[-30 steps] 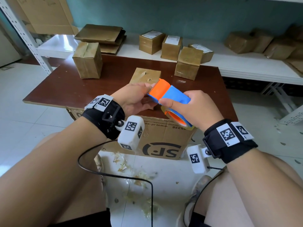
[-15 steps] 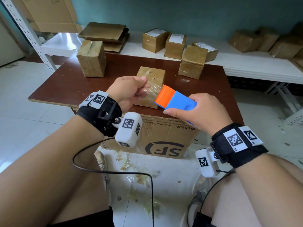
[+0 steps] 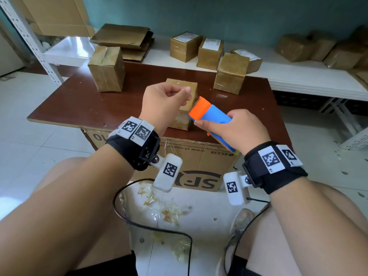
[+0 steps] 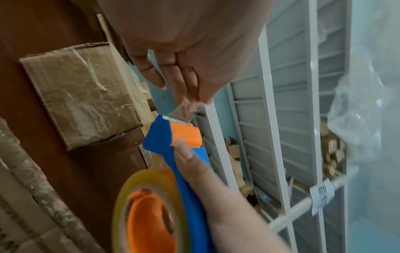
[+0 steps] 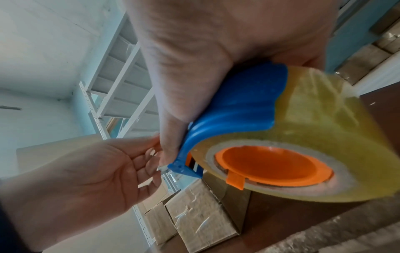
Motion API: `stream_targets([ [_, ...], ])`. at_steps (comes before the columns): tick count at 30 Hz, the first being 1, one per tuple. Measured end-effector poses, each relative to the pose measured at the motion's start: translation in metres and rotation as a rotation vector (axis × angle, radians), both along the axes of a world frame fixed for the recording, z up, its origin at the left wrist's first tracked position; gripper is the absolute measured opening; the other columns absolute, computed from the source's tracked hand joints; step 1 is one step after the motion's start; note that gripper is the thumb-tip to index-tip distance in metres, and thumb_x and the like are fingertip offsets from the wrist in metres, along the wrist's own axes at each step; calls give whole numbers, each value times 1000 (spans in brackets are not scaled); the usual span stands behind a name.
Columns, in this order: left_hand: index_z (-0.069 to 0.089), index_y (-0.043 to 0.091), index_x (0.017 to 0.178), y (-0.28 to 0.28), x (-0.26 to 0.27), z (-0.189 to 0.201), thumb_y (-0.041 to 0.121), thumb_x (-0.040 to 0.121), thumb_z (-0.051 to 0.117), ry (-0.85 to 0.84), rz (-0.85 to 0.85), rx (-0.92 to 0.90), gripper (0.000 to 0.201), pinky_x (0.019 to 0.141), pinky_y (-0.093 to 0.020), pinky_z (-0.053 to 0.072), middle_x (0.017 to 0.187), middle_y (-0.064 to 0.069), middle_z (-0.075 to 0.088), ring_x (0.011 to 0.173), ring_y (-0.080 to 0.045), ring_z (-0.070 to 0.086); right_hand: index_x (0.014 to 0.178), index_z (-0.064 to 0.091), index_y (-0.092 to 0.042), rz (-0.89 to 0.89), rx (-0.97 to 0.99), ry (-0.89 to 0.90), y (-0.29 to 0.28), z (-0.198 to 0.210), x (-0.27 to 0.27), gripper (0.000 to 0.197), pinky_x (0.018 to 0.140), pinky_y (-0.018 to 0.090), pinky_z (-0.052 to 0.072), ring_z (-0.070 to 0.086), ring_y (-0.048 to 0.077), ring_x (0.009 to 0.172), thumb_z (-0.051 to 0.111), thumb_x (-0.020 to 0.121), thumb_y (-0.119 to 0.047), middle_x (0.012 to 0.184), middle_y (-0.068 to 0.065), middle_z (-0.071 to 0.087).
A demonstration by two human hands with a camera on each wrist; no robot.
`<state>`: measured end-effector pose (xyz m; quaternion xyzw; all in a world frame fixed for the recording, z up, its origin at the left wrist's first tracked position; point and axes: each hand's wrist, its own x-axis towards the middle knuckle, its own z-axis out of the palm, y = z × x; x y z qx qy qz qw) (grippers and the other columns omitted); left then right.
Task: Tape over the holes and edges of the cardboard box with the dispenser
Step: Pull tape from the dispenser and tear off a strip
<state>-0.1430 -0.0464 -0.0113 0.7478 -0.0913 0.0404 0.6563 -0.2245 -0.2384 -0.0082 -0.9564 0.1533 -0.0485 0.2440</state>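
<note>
A small cardboard box (image 3: 181, 85) stands near the front of the brown table (image 3: 83, 102); its top carries clear tape (image 4: 82, 89). Above it my right hand (image 3: 231, 130) grips the blue and orange tape dispenser (image 3: 207, 113), whose yellowish clear roll (image 5: 320, 130) shows in the right wrist view. My left hand (image 3: 169, 98) is raised just left of the cutter. Its fingertips (image 4: 190, 95) pinch the free end of the clear tape (image 4: 181, 109) drawn out from the serrated blade (image 4: 173, 118). The box (image 5: 201, 220) lies below both hands, touched by neither.
Two taped boxes stand on the table, one at back left (image 3: 106, 68), one at back right (image 3: 231, 73). More boxes (image 3: 185, 46) and flat cardboard (image 3: 123, 39) sit on the white shelf behind. A large SF carton (image 3: 199, 166) is under the table edge. Tape scraps (image 3: 167, 210) litter the floor.
My left hand has pulled away from the dispenser, up and to the left, drawing the tape end out. The right hand with the dispenser moved slightly right and down.
</note>
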Motion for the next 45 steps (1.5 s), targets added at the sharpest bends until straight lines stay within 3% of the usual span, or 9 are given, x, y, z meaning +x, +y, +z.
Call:
stream_targets([
  [2, 82, 13, 87, -6, -4, 0, 30, 94, 79, -109, 37, 75, 19, 77, -33, 62, 81, -3, 80, 76, -13, 75, 67, 41, -19, -20, -17, 8, 3, 2, 3, 86, 55, 35, 36, 49, 23, 54, 59, 62, -103, 60, -1, 42],
  [6, 84, 14, 91, -14, -11, 3, 24, 96, 77, -254, 64, 163, 13, 65, -13, 49, 76, 8, 77, 68, 3, 68, 70, 47, -19, -27, -16, 9, 8, 3, 10, 86, 56, 34, 36, 52, 23, 56, 54, 64, -104, 62, -1, 47],
  [9, 86, 15, 96, -13, -9, 7, 24, 96, 75, -323, 50, 170, 14, 70, -18, 54, 83, 9, 79, 76, -4, 73, 70, 49, -20, -52, -19, -36, 10, 6, 11, 84, 55, 33, 33, 53, 23, 57, 53, 65, -104, 62, -2, 49],
  [13, 85, 19, 96, -14, -6, 13, 24, 97, 74, -375, 52, 191, 12, 71, -16, 53, 83, 14, 77, 76, -1, 72, 73, 49, -22, -98, -37, -93, 14, 12, 12, 82, 55, 33, 30, 54, 20, 62, 53, 66, -103, 68, -3, 54],
  [21, 86, 27, 92, -18, -2, 19, 30, 95, 72, -367, 113, 218, 15, 75, -36, 59, 81, 12, 79, 80, -12, 74, 74, 56, -20, -96, -15, -152, 15, 12, 25, 87, 55, 33, 33, 57, 23, 62, 49, 63, -106, 67, -2, 55],
  [25, 85, 31, 92, -20, 0, 21, 37, 94, 68, -383, 134, 298, 18, 74, -41, 59, 80, 10, 78, 80, -13, 73, 77, 58, -19, -95, -19, -129, 15, 12, 33, 93, 55, 33, 35, 59, 23, 63, 46, 61, -109, 68, -1, 56],
  [34, 85, 32, 94, -29, 4, 22, 40, 96, 66, -462, 162, 438, 21, 67, -36, 55, 75, 7, 75, 75, -16, 69, 76, 57, -19, -127, -32, -117, 8, 13, 39, 90, 54, 32, 32, 57, 20, 61, 46, 61, -108, 69, -2, 57],
  [37, 84, 31, 92, -31, 2, 23, 41, 97, 64, -500, 201, 531, 23, 61, -32, 48, 70, 7, 71, 71, -17, 64, 78, 57, -19, -121, -29, -102, 8, 12, 39, 87, 55, 32, 34, 59, 20, 64, 49, 64, -105, 71, -2, 58],
  [45, 84, 27, 90, -32, 2, 26, 40, 96, 62, -609, 173, 618, 26, 59, -32, 39, 65, 7, 60, 68, -22, 58, 75, 52, -21, -146, -72, -137, 7, 17, 38, 83, 53, 31, 29, 53, 17, 61, 48, 67, -104, 70, -3, 55],
])
